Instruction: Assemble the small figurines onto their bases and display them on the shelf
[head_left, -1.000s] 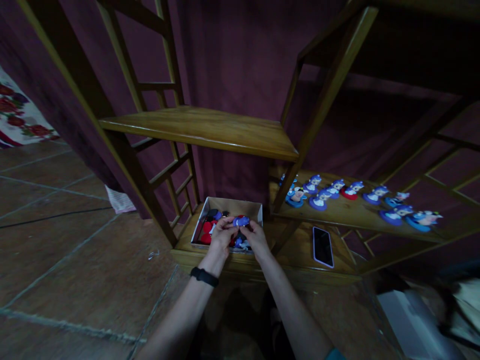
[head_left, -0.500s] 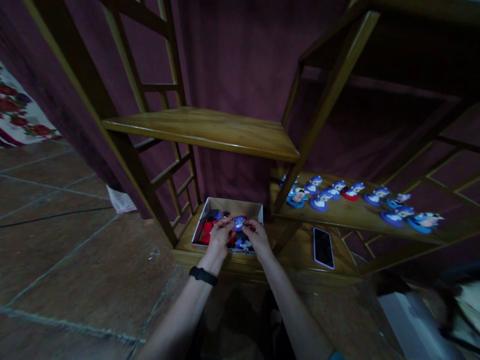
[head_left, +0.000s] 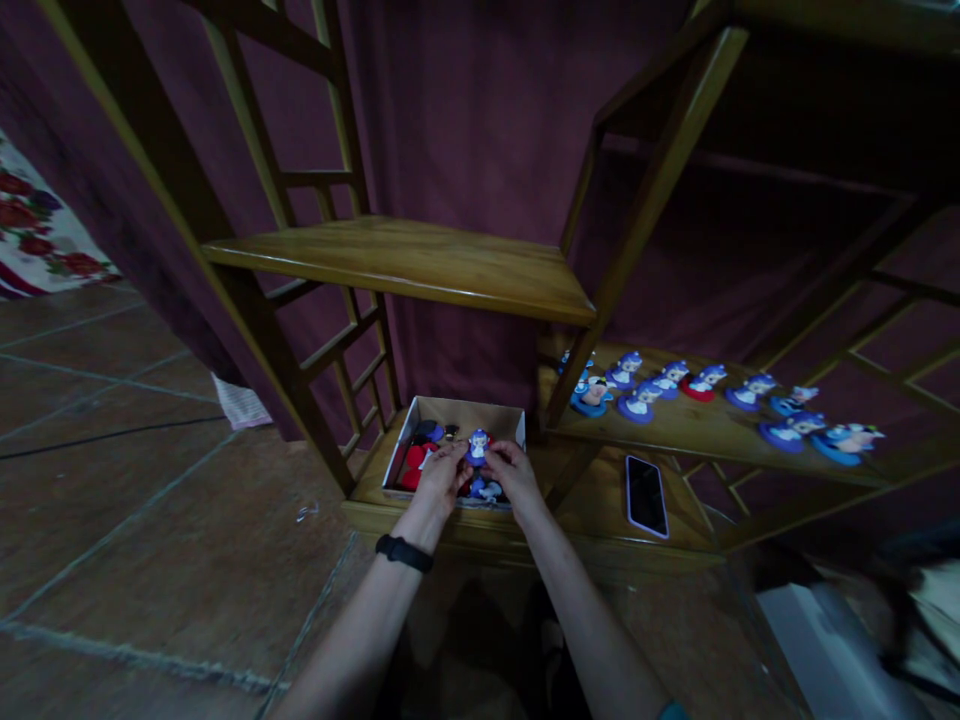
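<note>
Between my two hands a small purple-and-white figurine (head_left: 478, 447) on a round purple base stands upright, held over an open cardboard box (head_left: 469, 411). My left hand (head_left: 444, 474) pinches its left side. On the other side, the fingers of my right hand (head_left: 513, 470) close on the base. Beneath and around them in the box lie red pieces (head_left: 415, 460), dark discs and more purple-and-white parts, partly hidden by my hands. A black band (head_left: 405, 552) circles my left wrist.
Several similar figurines (head_left: 640, 402) on purple, blue and red bases stand on the wooden shelf (head_left: 675, 440) at right. A phone (head_left: 646, 496) lies on the lower board. Above the box juts another shelf (head_left: 405, 262), and an upright post (head_left: 637, 230) divides the bays.
The figurine has been tilted up between my hands, so its front now shows more upright. Both hands stay in nearly the same place over the box.
</note>
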